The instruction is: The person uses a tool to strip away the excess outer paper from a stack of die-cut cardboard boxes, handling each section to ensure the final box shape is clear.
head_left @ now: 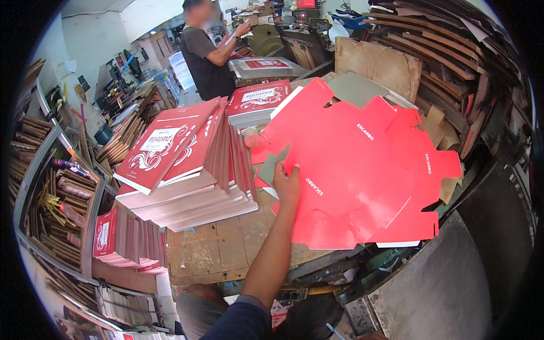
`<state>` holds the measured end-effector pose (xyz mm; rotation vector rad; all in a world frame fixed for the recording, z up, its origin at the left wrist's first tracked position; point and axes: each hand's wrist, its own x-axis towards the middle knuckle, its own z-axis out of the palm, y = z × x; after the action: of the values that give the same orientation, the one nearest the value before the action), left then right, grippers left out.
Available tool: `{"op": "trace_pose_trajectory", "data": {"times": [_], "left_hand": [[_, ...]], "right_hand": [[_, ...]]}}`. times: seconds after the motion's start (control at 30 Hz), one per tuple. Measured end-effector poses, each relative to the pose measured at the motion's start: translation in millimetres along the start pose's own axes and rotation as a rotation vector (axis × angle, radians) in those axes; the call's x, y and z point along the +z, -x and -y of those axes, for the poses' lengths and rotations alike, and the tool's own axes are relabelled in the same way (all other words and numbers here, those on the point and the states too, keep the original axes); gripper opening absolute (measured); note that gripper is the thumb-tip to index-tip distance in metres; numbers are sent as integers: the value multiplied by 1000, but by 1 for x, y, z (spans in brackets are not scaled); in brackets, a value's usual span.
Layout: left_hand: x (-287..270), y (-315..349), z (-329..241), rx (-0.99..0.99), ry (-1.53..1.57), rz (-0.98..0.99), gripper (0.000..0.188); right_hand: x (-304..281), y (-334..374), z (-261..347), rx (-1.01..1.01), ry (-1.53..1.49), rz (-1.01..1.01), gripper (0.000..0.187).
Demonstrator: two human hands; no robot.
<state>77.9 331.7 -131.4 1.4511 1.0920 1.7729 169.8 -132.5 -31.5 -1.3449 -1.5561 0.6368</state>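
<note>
My left hand reaches forward over the wooden table and grips the left edge of a red die-cut cardboard sheet. Its thumb lies on the red face, while the fingertips are partly hidden at the edge. The sheet has notched flaps and small white lettering, and it lies over other red cut sheets at the right of the table. Only a small patch of skin, seemingly my right hand, shows at the bottom edge, its fingers hidden. Left of my arm stands a tall stack of red-and-white printed sheets.
Beyond the stack is another printed pile. A person stands at the far side holding something pale. Wooden boards lean at the back right; a grey metal surface is at the lower right. Shelves line the left.
</note>
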Motion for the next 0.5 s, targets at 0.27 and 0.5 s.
{"op": "trace_pose_trajectory", "data": {"times": [0.27,0.5], "left_hand": [[2,5,-14,-105,7,15,20],[-6,-13,13,1,108,-226,18]], "right_hand": [[-4,-6,13,73,-13,-13,23],[-2,-5,12,78,-29,-37,20]]}}
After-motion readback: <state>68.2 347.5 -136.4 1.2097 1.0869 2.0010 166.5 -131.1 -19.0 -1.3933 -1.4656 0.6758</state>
